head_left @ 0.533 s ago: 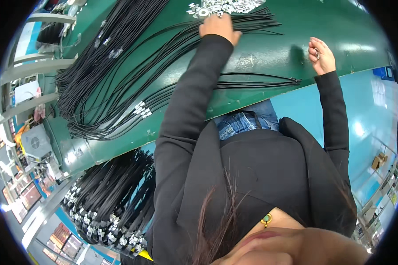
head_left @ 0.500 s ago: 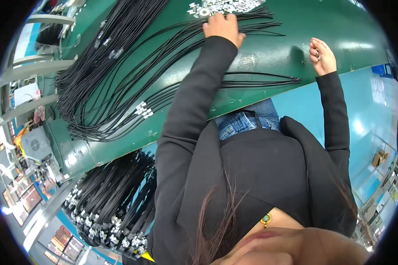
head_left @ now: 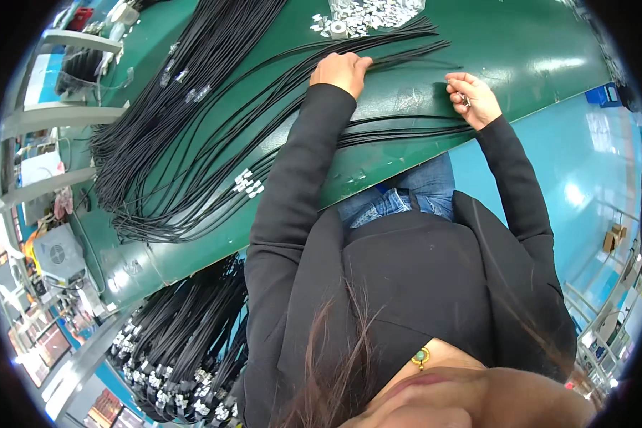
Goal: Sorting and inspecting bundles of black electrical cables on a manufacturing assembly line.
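My left hand (head_left: pixel 339 73) is closed over a bundle of black cables (head_left: pixel 285 91) on the green table. From under its thumb one thin cable (head_left: pixel 435 65) runs out to the right. My right hand (head_left: pixel 476 101) hovers near that cable's end, its fingers curled round small shiny metal pieces (head_left: pixel 464 99); thumb and forefinger come together at the front, and whatever lies between them is too small to tell. Closer to me lies a second group of black cables (head_left: pixel 399 127) with white connectors (head_left: pixel 249 183) along it.
Beyond my left hand are a heap of small white parts (head_left: pixel 378 13) and a white roll (head_left: pixel 339 30). A thick black cable bundle (head_left: pixel 192 71) covers the table's left. Many cables with white ends (head_left: pixel 185 357) hang below the edge. A blue bin (head_left: pixel 603 95) stands at right.
My right hand has moved left, toward the cable ends. My left hand has shifted left along the cables, away from the white parts. The whole view has shifted slightly.
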A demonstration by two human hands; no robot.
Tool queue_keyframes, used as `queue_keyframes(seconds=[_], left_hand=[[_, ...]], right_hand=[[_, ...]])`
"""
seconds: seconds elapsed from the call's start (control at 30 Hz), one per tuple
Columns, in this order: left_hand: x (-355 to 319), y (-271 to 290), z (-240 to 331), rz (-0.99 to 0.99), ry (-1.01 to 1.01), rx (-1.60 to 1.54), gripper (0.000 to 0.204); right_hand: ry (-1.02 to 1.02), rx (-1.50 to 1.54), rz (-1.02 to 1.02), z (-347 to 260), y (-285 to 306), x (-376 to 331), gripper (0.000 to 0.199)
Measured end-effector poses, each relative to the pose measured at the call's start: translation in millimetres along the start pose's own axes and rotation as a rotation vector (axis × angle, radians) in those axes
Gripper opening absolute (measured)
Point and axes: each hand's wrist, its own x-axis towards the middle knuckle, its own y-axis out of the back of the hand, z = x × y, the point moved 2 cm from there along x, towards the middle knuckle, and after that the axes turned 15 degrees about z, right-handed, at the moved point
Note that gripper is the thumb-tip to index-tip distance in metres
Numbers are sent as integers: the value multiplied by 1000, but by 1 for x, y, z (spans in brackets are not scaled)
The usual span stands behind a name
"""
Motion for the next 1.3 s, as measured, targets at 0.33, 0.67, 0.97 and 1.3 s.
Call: queue_keyframes(seconds=[0.33, 0.67, 0.97, 1.3], left_hand=[[9, -3, 1, -67, 16, 5, 22], [-2, 41, -52, -234, 29, -137, 19], [-4, 64, -47, -427, 173, 12, 17], [-15, 68, 25, 90, -249, 432, 13]], right_hand=[[-29, -56, -130, -3, 7, 15, 15], [-8, -13, -209, 1, 11, 20, 16], [-1, 26, -258, 5, 13, 21, 14], [1, -1, -298, 8, 14, 26, 16]])
